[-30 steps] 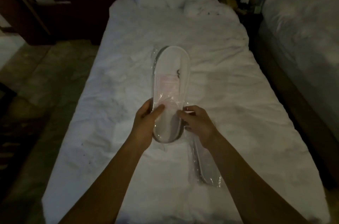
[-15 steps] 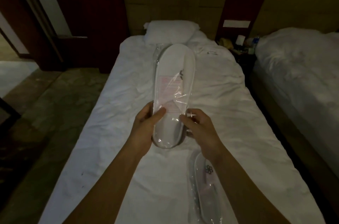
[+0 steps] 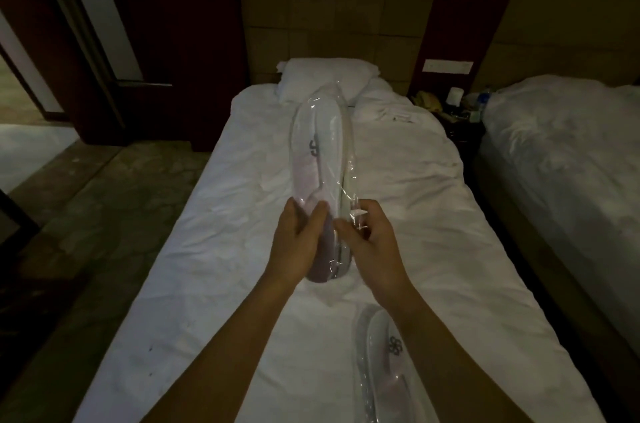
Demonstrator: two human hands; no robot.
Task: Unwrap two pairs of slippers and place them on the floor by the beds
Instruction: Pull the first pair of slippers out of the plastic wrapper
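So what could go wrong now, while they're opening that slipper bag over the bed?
The left hand and right hand grip only the near end of the held slipper pack. If the clear wrap tears suddenly, the slippers might drop onto the bed. The second wrapped pack lies under the right forearm, so a careless move could knock it. The room is dim, so the wrap's seam may be hard to find.

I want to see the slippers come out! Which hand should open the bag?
Probably the right hand: its fingertips already pinch loose plastic on the slipper bag, while the left hand grips and steadies it.
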